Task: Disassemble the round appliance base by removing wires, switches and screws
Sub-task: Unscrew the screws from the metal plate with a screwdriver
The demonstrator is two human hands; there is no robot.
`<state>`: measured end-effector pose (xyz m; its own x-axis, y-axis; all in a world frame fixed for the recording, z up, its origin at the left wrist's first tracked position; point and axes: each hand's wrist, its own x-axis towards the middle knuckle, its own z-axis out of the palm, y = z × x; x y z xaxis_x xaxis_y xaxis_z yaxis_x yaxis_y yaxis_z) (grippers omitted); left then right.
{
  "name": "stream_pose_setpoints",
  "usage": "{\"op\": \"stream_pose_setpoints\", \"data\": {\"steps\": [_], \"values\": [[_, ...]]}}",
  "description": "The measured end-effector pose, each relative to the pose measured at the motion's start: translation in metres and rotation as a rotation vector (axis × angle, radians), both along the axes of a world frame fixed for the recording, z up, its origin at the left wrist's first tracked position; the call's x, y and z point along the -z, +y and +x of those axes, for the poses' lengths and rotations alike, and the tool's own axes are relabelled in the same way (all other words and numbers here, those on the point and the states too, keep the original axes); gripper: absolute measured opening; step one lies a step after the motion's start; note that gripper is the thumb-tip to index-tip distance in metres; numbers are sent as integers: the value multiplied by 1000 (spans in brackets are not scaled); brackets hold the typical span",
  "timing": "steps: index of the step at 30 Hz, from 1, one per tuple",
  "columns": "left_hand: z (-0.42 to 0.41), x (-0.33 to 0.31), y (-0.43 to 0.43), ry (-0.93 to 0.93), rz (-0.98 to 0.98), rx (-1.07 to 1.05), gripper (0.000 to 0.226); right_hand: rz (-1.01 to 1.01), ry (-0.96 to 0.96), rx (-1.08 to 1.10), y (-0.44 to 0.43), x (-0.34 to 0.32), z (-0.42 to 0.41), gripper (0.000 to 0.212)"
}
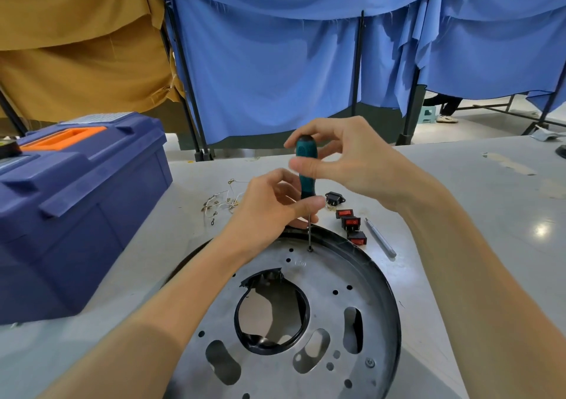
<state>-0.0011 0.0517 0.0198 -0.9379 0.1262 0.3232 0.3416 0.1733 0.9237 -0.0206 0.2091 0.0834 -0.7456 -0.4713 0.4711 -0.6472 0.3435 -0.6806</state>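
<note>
The round appliance base [324, 313], a grey metal plate in a black rim, lies on the table in front of me. A teal-handled screwdriver [306, 169] stands upright with its tip in a screw [310, 249] near the plate's far edge. My right hand [346, 159] pinches the top of the handle. My left hand [275, 205] pinches the shaft just below the handle, resting by the rim. Three red rocker switches [350, 222], a black socket [334, 198] and loose white wires [220, 202] lie on the table behind the base. Another screw [370, 363] sits at the plate's near right.
A blue toolbox [76, 202] with an orange handle stands at the left. A grey pen-like tool [380, 238] lies right of the switches. Blue and brown cloth screens hang behind the grey table [490, 215].
</note>
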Motion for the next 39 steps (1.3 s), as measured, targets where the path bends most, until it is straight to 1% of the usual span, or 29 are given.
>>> {"op": "stream_pose_setpoints", "data": {"steps": [1,2,4,6,8,10,12,13,14,17,20,22,23,24,25,26,27,28,29,31,32,33,34,35,36,38,39], "values": [[0,0,0,5,-14,-2,34,16,26,3,-1,1,1,22],[1,-1,0,1,-31,16,34,25,42,16,-2,0,1,23],[2,-2,-1,-24,-44,82,25,14,36,47,0,0,-1,24],[1,-2,-3,-63,1,116,13,-29,-30,46,3,-2,-3,28],[0,-1,-5,-81,12,108,12,-31,-69,23,4,-2,-3,28],[0,-1,-4,-88,34,84,8,19,-52,2,2,0,-2,24],[0,0,-3,-90,67,58,34,51,-24,-12,-1,0,1,19],[0,0,-4,-82,72,54,43,51,-6,-9,-1,0,2,21],[0,-1,-4,-82,68,61,42,47,15,-3,-1,0,2,23],[-1,-3,-6,-94,15,126,17,25,29,32,1,-1,-1,28],[-2,0,-8,-102,10,116,13,-3,-52,-1,5,-2,-2,33],[-2,1,-5,-87,34,73,6,6,-60,-43,5,-2,0,26],[-2,1,-4,-80,49,55,16,12,-43,-58,3,-2,1,21],[-2,2,-3,-77,53,48,27,18,-12,-57,1,-1,3,19],[-1,2,-4,-78,46,54,33,16,22,-49,-1,0,3,19],[0,0,-4,-88,32,65,31,11,48,-33,-3,0,3,18],[-1,0,-5,-99,15,91,22,4,61,-15,-3,1,2,19],[0,-1,-5,-118,12,108,15,-5,53,-2,-2,0,0,22],[0,-1,-6,-130,19,119,13,-24,17,-10,-1,0,-1,26],[0,0,-6,-130,21,107,13,-68,-70,-55,2,-1,-1,27],[-1,1,-5,-117,17,90,11,-71,-74,-64,2,-1,0,23],[0,1,-3,-103,19,76,14,-55,-49,-56,1,-1,1,18],[1,1,-2,-93,26,64,22,-30,-13,-38,0,0,2,16],[1,0,-2,-93,28,61,29,-14,21,-18,-1,0,2,16],[2,-1,-2,-97,17,70,29,-11,42,0,-2,1,2,17],[2,-3,-6,-124,-15,116,19,-27,46,30,-1,0,1,24],[1,-3,-7,-142,-13,133,19,-41,19,36,1,0,0,30]]}}
